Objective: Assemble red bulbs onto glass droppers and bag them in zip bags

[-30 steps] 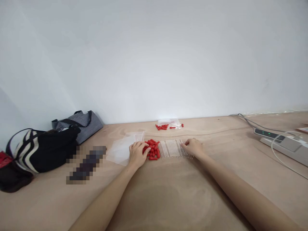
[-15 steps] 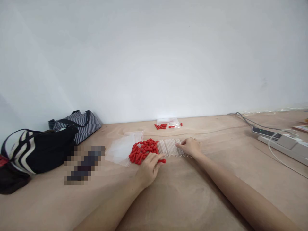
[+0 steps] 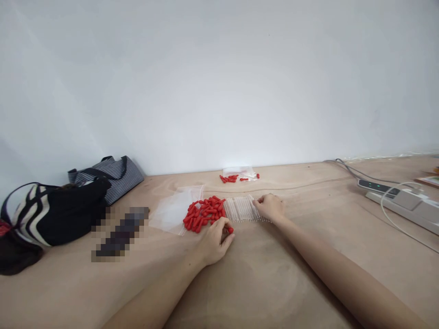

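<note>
Between the thumb and fingers of my left hand (image 3: 216,242) is a red dropper bulb (image 3: 231,230), its rounded end facing me and the rest hidden by the fingers. Just behind that hand lies a heap of red dropper bulbs (image 3: 202,212). To the heap's right, thin clear tubes (image 3: 239,209) lie side by side in a row. My right hand (image 3: 270,208) rests at the row's right end, thumb and index fingertips pinched together by the tubes. Whether a tube is in that pinch is too small to make out.
Clear zip bags (image 3: 173,210) lie left of the heap. Farther back are a few more red bulbs (image 3: 229,178) and a small clear bag (image 3: 242,172). Black bag (image 3: 72,214) and striped bag (image 3: 125,180) stand left; a power strip (image 3: 404,203) with cables lies right.
My left fingers have curled in, and the bulb they hold has turned from lying sideways to end-on. The right hand has barely shifted, its fingertips still at the tubes.
</note>
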A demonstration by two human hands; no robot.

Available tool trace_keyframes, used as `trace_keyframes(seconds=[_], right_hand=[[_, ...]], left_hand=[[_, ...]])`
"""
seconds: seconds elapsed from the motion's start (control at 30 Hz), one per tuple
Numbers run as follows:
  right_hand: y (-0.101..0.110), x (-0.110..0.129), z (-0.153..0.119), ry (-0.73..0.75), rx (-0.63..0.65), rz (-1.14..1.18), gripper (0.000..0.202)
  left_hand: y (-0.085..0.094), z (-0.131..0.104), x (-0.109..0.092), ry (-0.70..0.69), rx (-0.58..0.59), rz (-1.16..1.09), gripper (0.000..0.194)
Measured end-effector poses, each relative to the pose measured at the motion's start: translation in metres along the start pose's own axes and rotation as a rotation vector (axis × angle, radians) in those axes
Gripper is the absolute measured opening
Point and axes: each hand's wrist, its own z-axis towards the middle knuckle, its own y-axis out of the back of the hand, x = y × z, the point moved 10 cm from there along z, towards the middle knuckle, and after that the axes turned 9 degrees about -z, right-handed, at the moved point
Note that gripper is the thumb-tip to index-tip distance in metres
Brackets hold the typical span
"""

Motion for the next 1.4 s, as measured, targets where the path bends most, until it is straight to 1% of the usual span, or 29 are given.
trace_keyframes(seconds=[0.1, 0.17, 0.23, 0.3, 0.33, 0.37, 0.43, 0.53, 0.7, 0.8, 0.87, 0.97, 1.1, 1.2, 1.3, 1.4], right_hand=[[0.007, 0.001, -0.003, 0.031, -0.028, 0.028, 0.031], [0.012, 0.004, -0.009, 0.112, -0.054, 0.068, 0.027], [0.019, 0.012, -0.023, 0.290, -0.107, 0.136, 0.023], [0.025, 0.021, -0.044, 0.506, -0.151, 0.193, 0.020], [0.026, 0.022, -0.055, 0.589, -0.151, 0.201, 0.019], [0.025, 0.022, -0.064, 0.643, -0.139, 0.197, 0.019], [0.023, 0.019, -0.077, 0.699, -0.108, 0.181, 0.018], [0.020, 0.015, -0.084, 0.719, -0.075, 0.165, 0.020], [0.014, 0.020, -0.082, 0.719, -0.024, 0.178, 0.019], [0.010, 0.025, -0.083, 0.721, -0.021, 0.195, 0.024], [0.007, 0.029, -0.085, 0.732, -0.014, 0.202, 0.019], [0.006, 0.034, -0.087, 0.738, -0.027, 0.216, 0.014], [0.016, 0.040, -0.086, 0.719, -0.099, 0.240, 0.013], [0.020, 0.041, -0.083, 0.674, -0.108, 0.292, 0.014], [0.019, 0.043, -0.085, 0.657, -0.098, 0.308, 0.015], [0.017, 0.045, -0.089, 0.682, -0.091, 0.291, 0.016]], left_hand=[[0.000, 0.000, 0.002, 0.024, -0.001, -0.052, 0.013], [0.000, 0.001, 0.000, 0.011, 0.010, -0.038, 0.011], [0.000, 0.001, 0.000, 0.017, 0.027, -0.023, 0.005], [0.001, 0.002, 0.002, 0.037, 0.025, -0.027, 0.001], [0.002, 0.002, 0.003, 0.041, 0.016, -0.032, 0.001], [0.003, 0.002, 0.004, 0.040, 0.006, -0.034, 0.003], [0.004, 0.002, 0.005, 0.032, -0.009, -0.027, 0.005], [0.004, 0.001, 0.006, 0.025, -0.017, -0.013, 0.001], [0.009, -0.003, 0.005, 0.012, -0.052, 0.049, 0.018], [0.008, -0.005, 0.005, 0.011, -0.033, 0.094, 0.018], [0.006, -0.005, 0.005, 0.013, -0.028, 0.101, 0.017], [0.007, -0.003, 0.006, 0.028, -0.059, 0.082, 0.016], [0.006, 0.004, 0.010, 0.087, -0.101, 0.023, 0.013], [0.003, 0.010, 0.014, 0.122, -0.114, -0.064, 0.012], [-0.002, 0.012, 0.013, 0.118, -0.088, -0.097, 0.012], [-0.006, 0.012, 0.012, 0.107, -0.062, -0.097, 0.012]])
